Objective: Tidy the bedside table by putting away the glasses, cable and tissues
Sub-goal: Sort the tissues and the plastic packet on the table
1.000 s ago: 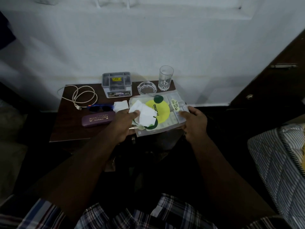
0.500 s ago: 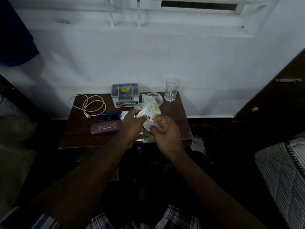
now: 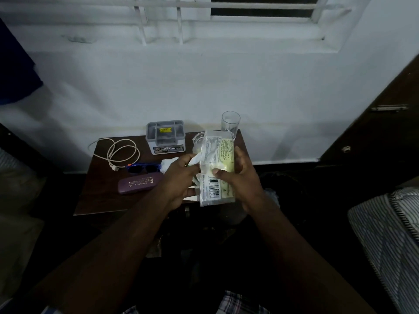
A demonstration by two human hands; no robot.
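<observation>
Pack: tissue packet (image 3: pixel 216 168) upright, long axis toward wall, barcode end nearest.
R hand (image 3: pixel 240 177): grips packet.
L hand (image 3: pixel 179 177): pinches tissue (image 3: pixel 195 160).

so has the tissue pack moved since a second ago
Yes. The tissue pack was lying flat near the table's front edge; now both hands hold it upright, its top overlapping the drinking glass.
</observation>
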